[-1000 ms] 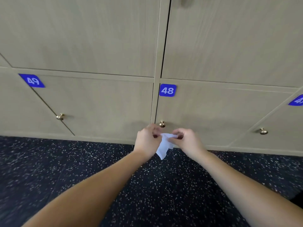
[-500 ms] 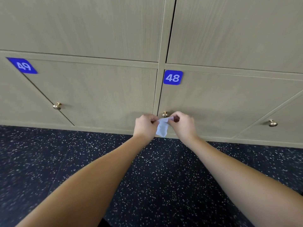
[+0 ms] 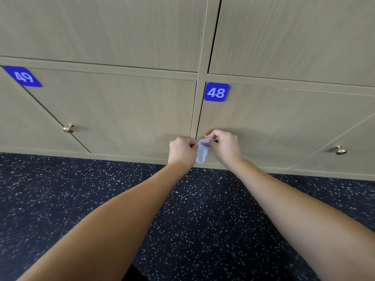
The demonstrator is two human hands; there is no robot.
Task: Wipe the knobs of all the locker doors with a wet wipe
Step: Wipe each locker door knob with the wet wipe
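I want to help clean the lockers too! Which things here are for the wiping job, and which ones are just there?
For the job:
- wet wipe, pinched by the left hand and right hand
- knob of locker 48, mostly hidden by the right hand
- left knob
- right knob

Just there:
- number plate 48
- number plate 49
- speckled floor

Knob of locker 48 mostly hidden behind my right hand; only a brass sliver shows. Top of the wet wipe buried between my fingers. Upper locker doors cut off by the top edge. Plate 49 clipped at left.
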